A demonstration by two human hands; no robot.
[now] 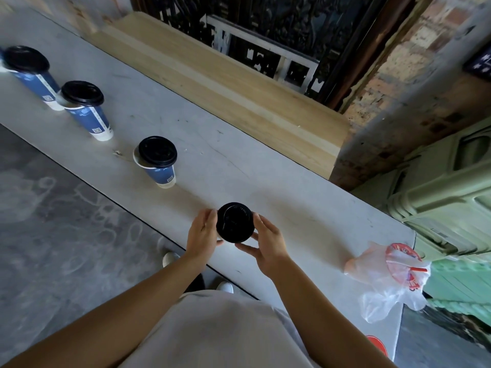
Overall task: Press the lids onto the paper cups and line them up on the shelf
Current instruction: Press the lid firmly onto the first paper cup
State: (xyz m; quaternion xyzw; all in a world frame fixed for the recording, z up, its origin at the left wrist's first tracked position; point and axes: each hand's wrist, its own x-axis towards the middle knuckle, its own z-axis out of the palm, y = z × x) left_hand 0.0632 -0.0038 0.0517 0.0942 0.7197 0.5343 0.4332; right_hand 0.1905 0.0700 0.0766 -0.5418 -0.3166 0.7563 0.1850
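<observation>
A paper cup with a black lid (235,222) stands near the front edge of the grey shelf (292,208). My left hand (202,235) grips its left side and my right hand (267,243) grips its right side; the cup body is hidden under the lid and my fingers. Three more blue-and-white paper cups with black lids stand in a line to the left: one close (159,160), one further (86,108), one at the far left (29,74). The lid on the close cup sits slightly askew.
A clear plastic bag (385,282) with a red-topped cup inside lies on the shelf at the right end. A stack of pale wooden boards (212,73) runs along the back. Green plastic crates (446,208) stand at the right.
</observation>
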